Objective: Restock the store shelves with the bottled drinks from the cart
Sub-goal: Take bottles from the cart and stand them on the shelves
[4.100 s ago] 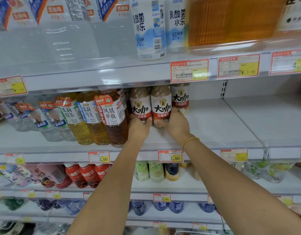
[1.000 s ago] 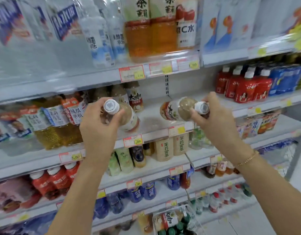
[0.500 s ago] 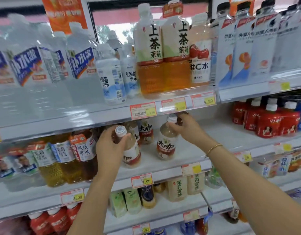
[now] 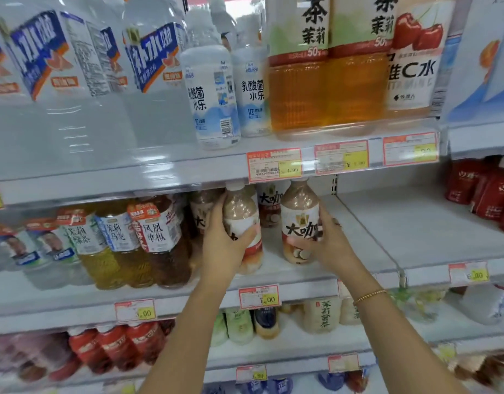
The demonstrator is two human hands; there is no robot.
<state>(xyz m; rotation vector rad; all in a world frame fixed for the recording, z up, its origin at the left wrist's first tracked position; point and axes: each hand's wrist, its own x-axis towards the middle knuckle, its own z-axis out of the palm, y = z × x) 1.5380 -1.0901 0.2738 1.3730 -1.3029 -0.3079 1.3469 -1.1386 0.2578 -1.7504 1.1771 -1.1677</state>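
Left hand (image 4: pixel 223 248) and right hand (image 4: pixel 332 245) each hold a bottle (image 4: pixel 300 220) at the shelf (image 4: pixel 302 273), fingers wrapped round. Next, probably: push back, release.

Open shelf (image 4: pixel 410 231) right of my two bottles (image 4: pixel 299 211); tea row (image 4: pixel 157 240) tight at left, upper shelf (image 4: pixel 131 177) low overhead.
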